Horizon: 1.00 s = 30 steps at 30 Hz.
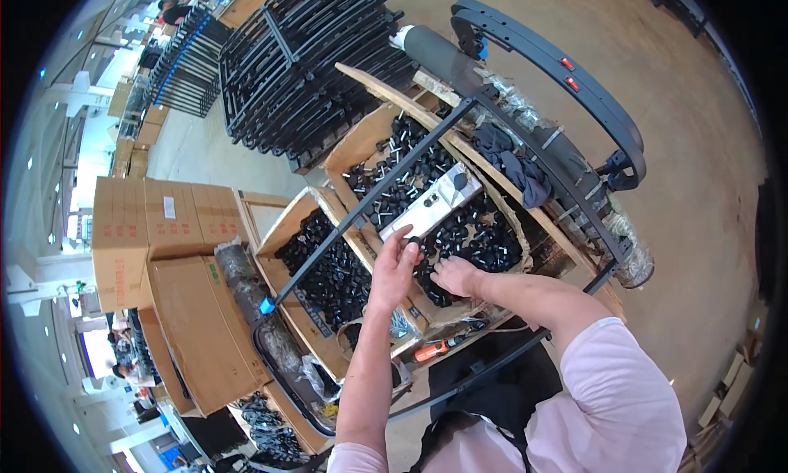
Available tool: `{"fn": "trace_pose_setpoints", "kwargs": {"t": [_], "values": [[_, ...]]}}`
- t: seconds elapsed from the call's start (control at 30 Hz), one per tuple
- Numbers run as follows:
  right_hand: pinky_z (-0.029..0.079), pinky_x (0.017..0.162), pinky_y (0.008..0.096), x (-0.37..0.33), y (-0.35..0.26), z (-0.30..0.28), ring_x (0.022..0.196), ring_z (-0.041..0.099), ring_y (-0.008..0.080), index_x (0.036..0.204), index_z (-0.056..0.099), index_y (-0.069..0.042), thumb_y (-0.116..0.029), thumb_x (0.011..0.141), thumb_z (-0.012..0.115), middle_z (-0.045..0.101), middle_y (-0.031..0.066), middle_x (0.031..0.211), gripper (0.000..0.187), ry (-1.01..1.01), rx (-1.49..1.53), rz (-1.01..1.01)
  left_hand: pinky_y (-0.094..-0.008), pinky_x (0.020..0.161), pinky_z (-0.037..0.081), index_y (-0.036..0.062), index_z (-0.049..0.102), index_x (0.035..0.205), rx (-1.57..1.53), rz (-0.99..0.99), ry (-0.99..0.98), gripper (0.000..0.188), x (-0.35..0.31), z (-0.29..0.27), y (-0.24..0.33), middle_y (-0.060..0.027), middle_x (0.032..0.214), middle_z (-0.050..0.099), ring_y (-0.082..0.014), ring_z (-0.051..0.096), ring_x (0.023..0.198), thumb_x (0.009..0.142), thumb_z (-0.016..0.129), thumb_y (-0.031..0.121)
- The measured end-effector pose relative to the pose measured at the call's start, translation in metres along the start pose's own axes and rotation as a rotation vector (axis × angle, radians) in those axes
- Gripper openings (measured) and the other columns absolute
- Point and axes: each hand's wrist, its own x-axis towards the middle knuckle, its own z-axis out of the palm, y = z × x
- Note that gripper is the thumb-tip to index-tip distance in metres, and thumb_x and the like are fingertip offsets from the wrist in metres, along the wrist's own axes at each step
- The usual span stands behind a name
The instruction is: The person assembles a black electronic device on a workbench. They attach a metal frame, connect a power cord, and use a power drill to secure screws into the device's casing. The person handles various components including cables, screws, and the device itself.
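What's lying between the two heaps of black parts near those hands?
In the head view, a pale oblong block with dark bits on top lies between the farther heap and the nearer heap.

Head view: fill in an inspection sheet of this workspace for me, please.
Surface: mostly hidden under open cardboard boxes
Job's things: loose black parts in the boxes; a dark metal frame spans across them
Clutter: orange-handled tool, dark cloth
Grips: left hand pinches a small black part; right hand is among loose black parts, hold unclear
Cables: none clearly made out
Surroundings: stacked black frames, brown cartons
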Motion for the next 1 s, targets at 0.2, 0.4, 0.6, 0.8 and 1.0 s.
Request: {"fn": "trace_pose_setpoints", "kwargs": {"t": [0.2,0.4,0.6,0.8,1.0], "values": [[0.055,0.094,0.0513,-0.047,-0.024,-0.066,0.105,0.072,0.0417,0.117,0.067,-0.005,-0.02,0.098,0.06,0.076,0.0203,0.107,0.025,0.074,0.843,0.348,-0.0312,0.092,0.055,0.0023,0.067,0.133,0.213,0.251,0.02,0.032,0.087,0.041,0.023,-0.0072,0.115,0.074,-0.0146,0.068,0.099,0.109,0.064,0.022],[0.054,0.1,0.0476,-0.148,-0.043,-0.149,0.111,0.071,0.0412,0.127,0.072,-0.007,-0.035,0.1,0.061,0.075,0.0215,0.117,0.04,0.227,0.983,0.462,-0.0393,0.098,0.055,0.0062,0.067,0.137,0.344,0.521,0.141,0.036,0.213,0.096,0.07,-0.0184,0.123,0.076,-0.0306,0.073,0.111,0.107,0.064,0.026],[0.057,0.087,0.046,-0.248,-0.051,-0.17,0.093,0.072,0.0353,0.125,0.068,-0.002,-0.037,0.099,0.069,0.074,0.0205,0.108,0.044,0.41,1.019,0.755,-0.0371,0.105,0.053,-0.0005,0.064,0.137,0.406,0.441,0.086,0.039,0.289,0.121,0.058,-0.0187,0.126,0.074,-0.0254,0.071,0.118,0.106,0.066,0.024],[0.057,0.077,0.0419,-0.294,-0.047,-0.174,0.087,0.07,0.0283,0.118,0.072,-0.001,-0.031,0.099,0.074,0.074,0.0171,0.099,0.036,0.406,1.256,0.918,-0.0377,0.1,0.055,0.0021,0.067,0.133,0.353,0.485,0.025,0.033,0.288,0.136,0.063,-0.0168,0.122,0.076,-0.0262,0.072,0.113,0.106,0.065,0.021],[0.056,0.084,0.0422,-0.301,-0.043,-0.16,0.096,0.069,0.0297,0.121,0.075,-0.003,-0.026,0.095,0.076,0.071,0.0156,0.104,0.034,0.527,1.016,0.841,-0.0376,0.103,0.053,0.0068,0.066,0.137,0.394,0.546,-0.022,0.032,0.278,0.135,0.064,-0.0143,0.124,0.075,-0.0252,0.071,0.116,0.108,0.061,0.017]]}}
